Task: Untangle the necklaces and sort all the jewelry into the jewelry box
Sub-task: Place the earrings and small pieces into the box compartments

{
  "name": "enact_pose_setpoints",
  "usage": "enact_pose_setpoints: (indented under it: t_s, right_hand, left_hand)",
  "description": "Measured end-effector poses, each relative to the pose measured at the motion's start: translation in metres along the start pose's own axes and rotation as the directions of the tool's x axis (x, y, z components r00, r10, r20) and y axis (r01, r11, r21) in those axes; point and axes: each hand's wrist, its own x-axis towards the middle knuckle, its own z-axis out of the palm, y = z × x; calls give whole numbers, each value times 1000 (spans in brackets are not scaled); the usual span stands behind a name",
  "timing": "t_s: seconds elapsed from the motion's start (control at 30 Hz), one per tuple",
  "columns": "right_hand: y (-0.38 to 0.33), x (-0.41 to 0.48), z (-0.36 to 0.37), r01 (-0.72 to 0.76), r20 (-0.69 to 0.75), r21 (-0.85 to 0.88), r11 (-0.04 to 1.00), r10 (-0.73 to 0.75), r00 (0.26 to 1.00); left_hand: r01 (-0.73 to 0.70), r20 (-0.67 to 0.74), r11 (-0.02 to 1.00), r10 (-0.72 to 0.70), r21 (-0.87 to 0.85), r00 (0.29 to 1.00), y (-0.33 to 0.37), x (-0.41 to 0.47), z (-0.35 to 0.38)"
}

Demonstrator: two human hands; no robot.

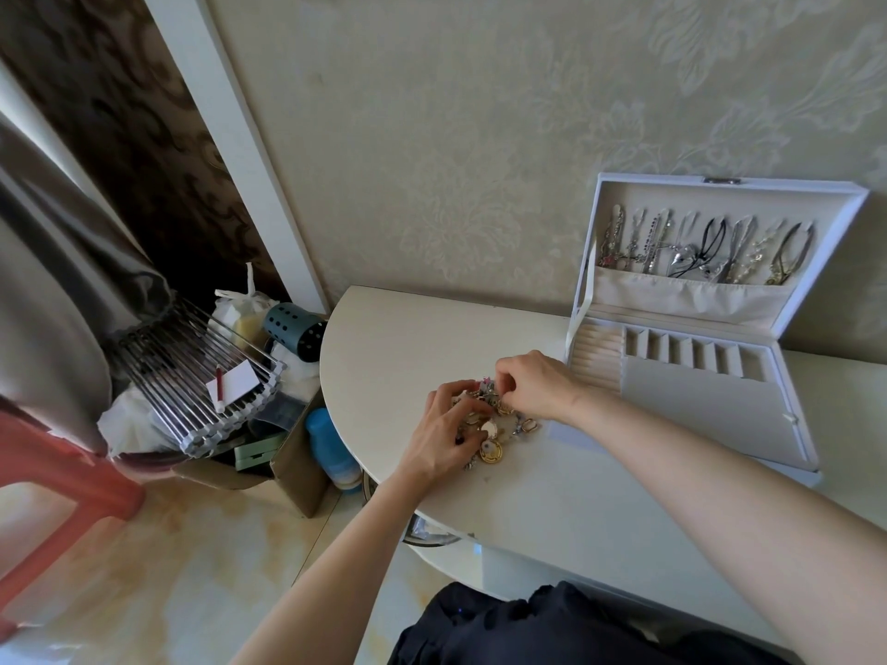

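Note:
A small heap of jewelry point(494, 436), gold and silver pieces mixed together, lies on the white table point(398, 338). My left hand point(444, 431) rests on the heap's left side with curled fingers holding pieces. My right hand point(533, 383) pinches a small piece at the heap's top edge. To the right stands the open white jewelry box point(787, 415). Several necklaces point(705, 249) hang in a row inside its raised lid. The tray below them shows ring rolls and small compartments.
The table's curved left edge drops to a floor cluttered with a metal rack point(192, 376), a cardboard box point(293, 465), a blue bottle point(331, 448) and a teal holder point(293, 328). A red stool point(62, 477) stands at far left. The wall is close behind the jewelry box.

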Motion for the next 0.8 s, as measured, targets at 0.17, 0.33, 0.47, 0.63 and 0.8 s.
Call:
enact_pose_setpoints:
  t_s: [0.17,0.33,0.47,0.63,0.8]
  right_hand:
    - [2,1,0,17,-10,-4,1000,-17,1000]
    - [12,-1,-15,0,-130,-19,1000,-3,992]
    - [17,-5,-17,-7,-125,23,1000,10,992]
    - [13,-5,-17,-8,-112,72,997,16,994]
    - [5,-4,-14,16,-94,123,992,-4,996]
  left_hand:
    - [19,-35,1000,-19,-8,999,-2,2,1]
    - [13,-104,994,-25,-109,994,-5,1,1]
    - [16,-112,987,-34,-163,993,-6,2,-1]
    - [121,-155,882,-213,-456,965,-2,1,-8]
    - [139,-277,743,-407,-654,870,1,1,-18]
